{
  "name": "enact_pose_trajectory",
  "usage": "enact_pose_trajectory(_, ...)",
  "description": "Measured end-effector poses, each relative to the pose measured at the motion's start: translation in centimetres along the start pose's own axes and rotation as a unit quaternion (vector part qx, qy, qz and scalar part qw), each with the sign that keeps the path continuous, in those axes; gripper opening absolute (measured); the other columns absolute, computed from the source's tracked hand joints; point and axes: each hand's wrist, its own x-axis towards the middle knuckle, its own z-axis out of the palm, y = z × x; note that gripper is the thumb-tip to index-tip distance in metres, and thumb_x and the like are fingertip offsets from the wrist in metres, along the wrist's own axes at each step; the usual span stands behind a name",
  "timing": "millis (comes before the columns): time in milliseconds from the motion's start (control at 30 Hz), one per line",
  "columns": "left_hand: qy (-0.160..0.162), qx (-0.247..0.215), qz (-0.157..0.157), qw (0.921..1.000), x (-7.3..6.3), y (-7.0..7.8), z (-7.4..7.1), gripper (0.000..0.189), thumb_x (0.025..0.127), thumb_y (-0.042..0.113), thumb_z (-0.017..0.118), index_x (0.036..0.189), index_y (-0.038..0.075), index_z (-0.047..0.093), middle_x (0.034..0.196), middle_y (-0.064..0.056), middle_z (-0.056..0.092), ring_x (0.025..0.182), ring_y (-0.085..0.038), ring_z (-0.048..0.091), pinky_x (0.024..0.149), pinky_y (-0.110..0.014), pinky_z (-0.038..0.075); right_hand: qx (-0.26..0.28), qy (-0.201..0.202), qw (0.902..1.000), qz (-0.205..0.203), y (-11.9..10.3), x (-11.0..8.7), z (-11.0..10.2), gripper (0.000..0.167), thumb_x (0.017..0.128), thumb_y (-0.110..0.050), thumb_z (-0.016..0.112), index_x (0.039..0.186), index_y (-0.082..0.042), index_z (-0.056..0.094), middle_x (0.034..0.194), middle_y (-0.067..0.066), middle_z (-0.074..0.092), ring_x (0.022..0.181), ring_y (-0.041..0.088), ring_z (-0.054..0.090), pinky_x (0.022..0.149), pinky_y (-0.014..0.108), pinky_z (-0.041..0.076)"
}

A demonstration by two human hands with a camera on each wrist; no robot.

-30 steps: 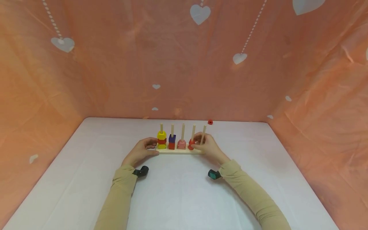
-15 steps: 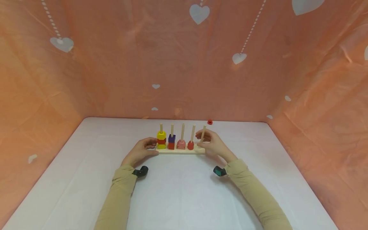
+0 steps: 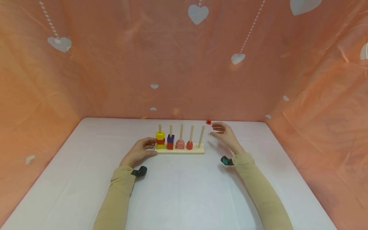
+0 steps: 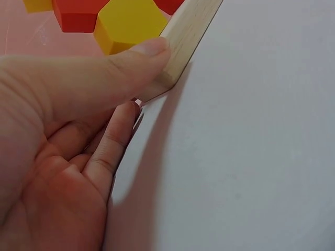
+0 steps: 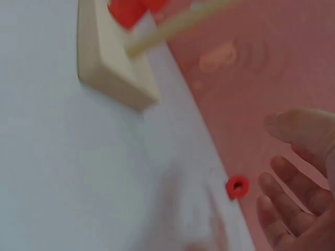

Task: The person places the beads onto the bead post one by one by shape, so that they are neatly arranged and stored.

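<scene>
A wooden peg stand [image 3: 181, 151] stands on the white table with a row of upright pegs. My left hand [image 3: 140, 150] holds its left end, the thumb on the front edge of the base [image 4: 184, 42] in the left wrist view. Yellow and red blocks [image 3: 160, 135] fill the leftmost peg; beside them is a purple block [image 3: 170, 138] over a red one. A pink block [image 3: 180, 145] and a red block [image 3: 189, 145] sit low on further pegs; the rightmost peg [image 3: 201, 136] is bare. My right hand [image 3: 226, 136], fingers loosely bent and holding nothing, is near a loose red block [image 3: 208, 122].
The red block, with a hole through it [image 5: 231, 189], lies by the table's back edge. An orange sheet [image 3: 178, 64] with white hearts hangs behind the table [image 3: 178, 191] and along both sides. Each wrist carries a small black camera [image 3: 139, 172].
My right hand has let go of the red block on the fourth peg and moved right and back, away from the stand. My left hand stays at the left end.
</scene>
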Motion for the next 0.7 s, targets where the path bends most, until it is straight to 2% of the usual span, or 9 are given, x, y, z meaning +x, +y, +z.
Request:
enact_pose_trajectory(100, 0.001, -0.01, -0.008, 0.9999, -0.1, 0.1, 0.0, 0.062, 0.081, 0.008, 0.076, 0.136, 0.005, 0.048, 0.134, -0.013, 0.05, 0.119, -0.03, 0.048, 0.101, -0.041, 0.042, 0.002, 0.011, 0.9995, 0.03, 1.2, 0.9, -0.2, 0.051, 0.087, -0.003, 0.069, 0.133, 0.005, 0.047, 0.132, 0.024, 0.05, 0.12, 0.036, 0.049, 0.101, 0.045, 0.042)
enact_pose_trajectory(200, 0.007, -0.001, 0.005, 1.0, 0.0, 0.0, 0.1, 0.063, 0.081, 0.006, 0.076, 0.137, 0.004, 0.046, 0.133, -0.014, 0.05, 0.118, -0.03, 0.05, 0.101, -0.04, 0.042, 0.005, 0.015, 0.9986, 0.05, 2.1, 1.9, -0.3, 0.052, 0.089, -0.003, 0.067, 0.135, 0.003, 0.046, 0.135, 0.022, 0.048, 0.122, 0.036, 0.047, 0.101, 0.046, 0.042)
enact_pose_trajectory(333, 0.01, 0.003, 0.03, 0.9995, 0.3, -0.1, 0.1, 0.066, 0.081, 0.001, 0.074, 0.139, 0.0, 0.041, 0.13, -0.018, 0.05, 0.116, -0.031, 0.051, 0.101, -0.04, 0.042, -0.018, 0.018, 0.9985, 0.048, 2.9, 3.1, -0.1, 0.05, 0.088, -0.002, 0.066, 0.134, 0.003, 0.048, 0.134, 0.021, 0.049, 0.121, 0.037, 0.047, 0.099, 0.048, 0.043)
enact_pose_trajectory(567, 0.013, 0.002, 0.018, 0.9998, 0.3, 0.0, 0.1, 0.067, 0.08, 0.001, 0.075, 0.138, 0.002, 0.041, 0.13, -0.015, 0.05, 0.116, -0.028, 0.052, 0.101, -0.037, 0.043, -0.075, 0.013, 0.9963, 0.039, 3.6, 4.7, 0.2, 0.053, 0.087, -0.001, 0.066, 0.136, 0.005, 0.046, 0.135, 0.022, 0.048, 0.12, 0.038, 0.048, 0.101, 0.047, 0.04)
enact_pose_trajectory(700, 0.011, 0.002, 0.015, 0.9998, 0.3, -0.1, 0.0, 0.068, 0.08, 0.003, 0.076, 0.139, 0.002, 0.042, 0.131, -0.015, 0.05, 0.116, -0.028, 0.052, 0.102, -0.039, 0.042, -0.074, 0.007, 0.996, 0.049, 4.0, 5.3, 0.2, 0.054, 0.087, -0.002, 0.066, 0.137, 0.004, 0.045, 0.137, 0.022, 0.047, 0.12, 0.038, 0.047, 0.102, 0.046, 0.04)
